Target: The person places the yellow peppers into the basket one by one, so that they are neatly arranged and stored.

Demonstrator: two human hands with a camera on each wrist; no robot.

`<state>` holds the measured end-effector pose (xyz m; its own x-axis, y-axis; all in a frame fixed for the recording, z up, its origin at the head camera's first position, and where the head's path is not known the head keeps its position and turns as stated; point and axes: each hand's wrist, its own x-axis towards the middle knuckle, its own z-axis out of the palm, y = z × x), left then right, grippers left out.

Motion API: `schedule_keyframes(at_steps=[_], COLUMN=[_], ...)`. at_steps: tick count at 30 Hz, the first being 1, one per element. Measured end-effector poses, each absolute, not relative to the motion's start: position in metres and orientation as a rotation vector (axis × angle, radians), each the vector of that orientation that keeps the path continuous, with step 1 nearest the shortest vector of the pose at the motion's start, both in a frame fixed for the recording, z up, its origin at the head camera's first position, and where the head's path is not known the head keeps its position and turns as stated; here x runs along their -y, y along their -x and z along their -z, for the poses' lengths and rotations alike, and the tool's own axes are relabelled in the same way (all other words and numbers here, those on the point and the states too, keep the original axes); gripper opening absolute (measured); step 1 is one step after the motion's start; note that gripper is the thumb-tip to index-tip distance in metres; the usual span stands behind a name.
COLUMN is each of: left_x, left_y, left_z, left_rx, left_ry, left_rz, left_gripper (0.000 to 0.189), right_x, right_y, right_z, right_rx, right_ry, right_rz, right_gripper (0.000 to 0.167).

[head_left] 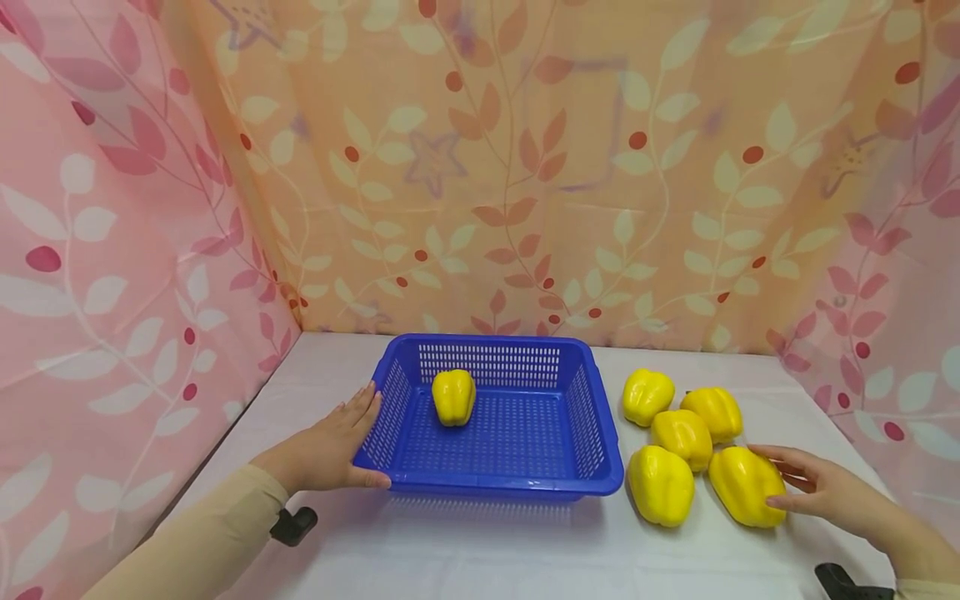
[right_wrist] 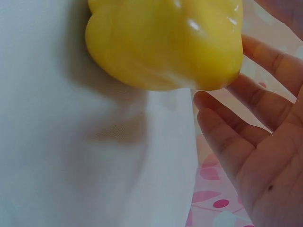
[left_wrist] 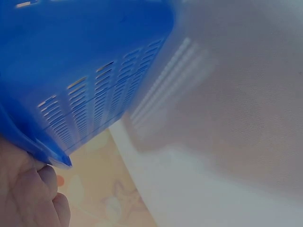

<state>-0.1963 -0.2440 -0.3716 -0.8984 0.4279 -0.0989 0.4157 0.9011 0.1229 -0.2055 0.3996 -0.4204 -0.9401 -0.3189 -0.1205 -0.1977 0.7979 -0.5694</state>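
Note:
A blue plastic basket [head_left: 495,482] with slotted walls stands on the table, holding one yellow bell pepper [head_left: 453,397] towards its back left. My left hand [head_left: 326,450] rests against the basket's left rim, fingers extended along the side and thumb at the front corner. The left wrist view shows its fingers beside the rim from below. At the right, my right hand [head_left: 832,492] spreads around the right side of a large yellow bell pepper [head_left: 746,487], thumb on the near side and fingers on the far side. In the right wrist view, the fingers lie loosely extended beside that pepper [right_wrist: 165,42].
Several more yellow bell peppers [head_left: 662,486] cluster between the basket and my right hand. White cloth [head_left: 480,558] covers the table. Patterned curtains [head_left: 480,167] hang behind it and on both sides. A black wrist mount [head_left: 294,526] shows at my left wrist.

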Motion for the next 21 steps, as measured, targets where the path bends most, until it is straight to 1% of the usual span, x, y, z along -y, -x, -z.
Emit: schedule_keyframes(at_steps=[3, 10, 17, 21], left_x=[0.243, 0.243, 0.242, 0.242], left_y=[0.196, 0.195, 0.194, 0.193], left_z=[0.371, 0.371, 0.369, 0.368], left_rx=[-2.942, -2.946, -2.941, -2.943], left_ry=[-0.649, -0.653, -0.649, -0.656], left_rz=[-0.144, -0.143, -0.16, -0.154], left_gripper=[0.118, 0.117, 0.117, 0.116], right_x=[-0.402, -0.403, -0.405, -0.406], right_y=[0.204, 0.203, 0.201, 0.201], right_z=[0.425, 0.433, 0.44, 0.443], right_rx=[-2.75, -2.69, -2.693, -2.65], right_ry=[0.39, 0.34, 0.363, 0.357], right_rz=[0.9, 0.942, 0.976, 1.003], right_gripper=[0.064, 0.077, 0.08, 0.085])
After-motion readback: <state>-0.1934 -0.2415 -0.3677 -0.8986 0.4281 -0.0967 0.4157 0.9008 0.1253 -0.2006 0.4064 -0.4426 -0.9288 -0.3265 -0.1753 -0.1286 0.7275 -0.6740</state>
